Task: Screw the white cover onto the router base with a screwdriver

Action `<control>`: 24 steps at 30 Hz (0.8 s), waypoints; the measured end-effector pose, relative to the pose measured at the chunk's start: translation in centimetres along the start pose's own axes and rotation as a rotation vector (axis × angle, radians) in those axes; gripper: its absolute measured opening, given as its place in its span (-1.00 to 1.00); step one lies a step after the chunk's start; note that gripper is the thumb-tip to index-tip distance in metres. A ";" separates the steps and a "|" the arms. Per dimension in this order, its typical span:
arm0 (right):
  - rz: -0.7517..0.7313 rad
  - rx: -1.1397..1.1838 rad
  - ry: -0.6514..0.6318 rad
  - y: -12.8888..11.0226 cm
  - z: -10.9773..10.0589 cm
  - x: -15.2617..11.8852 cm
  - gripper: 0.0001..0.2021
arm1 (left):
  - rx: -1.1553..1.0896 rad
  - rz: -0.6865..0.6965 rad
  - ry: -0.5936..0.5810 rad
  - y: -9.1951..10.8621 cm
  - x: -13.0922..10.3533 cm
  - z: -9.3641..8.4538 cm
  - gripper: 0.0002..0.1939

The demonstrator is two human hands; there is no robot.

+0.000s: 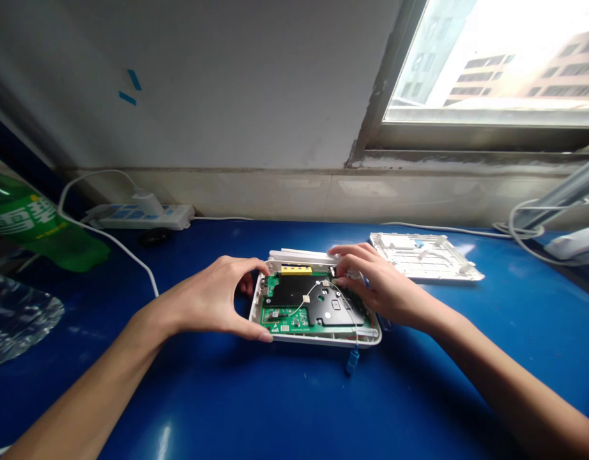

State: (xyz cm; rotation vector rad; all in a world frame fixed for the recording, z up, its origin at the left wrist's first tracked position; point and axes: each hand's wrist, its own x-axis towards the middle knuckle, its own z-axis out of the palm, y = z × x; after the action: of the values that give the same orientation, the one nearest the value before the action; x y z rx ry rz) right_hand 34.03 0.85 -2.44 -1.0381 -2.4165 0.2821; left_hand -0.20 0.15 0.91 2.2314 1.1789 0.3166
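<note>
Bracing the white housing (pixel 315 341) on the tabletop (pixel 198 396), the left hand (pixel 203 295) spans its left end, grip spread wide but closed on it, thumb at the near edge and fingers at the far one, probably to stop it sliding. Its open side faces up, leaving the circuit board (pixel 281 327) within reach. The right hand (pixel 393 289) bends its fingers over the far right corner; whether that grip pinches anything, I cannot tell. A blue-tipped cable (pixel 352 361) hangs over the near rim, while the white cover (pixel 426 257) lies apart, beyond the right hand.
</note>
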 end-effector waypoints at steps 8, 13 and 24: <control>-0.016 0.006 -0.018 -0.2 -0.2 -0.3 -0.93 | -0.034 -0.020 -0.016 0.1 -0.1 -0.2 -0.13; -0.036 0.003 -0.036 -0.6 -0.6 -0.2 -0.93 | -0.012 -0.002 0.008 0.0 -0.3 -0.3 -0.08; -0.017 -0.025 -0.071 -0.4 -0.6 -0.6 -0.95 | 0.024 0.016 0.002 -0.1 -0.3 -0.3 -0.11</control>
State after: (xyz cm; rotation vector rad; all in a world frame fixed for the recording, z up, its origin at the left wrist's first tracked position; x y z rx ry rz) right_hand 34.48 0.19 -1.96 -1.0344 -2.4969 0.2882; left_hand -0.60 0.10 1.08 2.2631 1.1722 0.3127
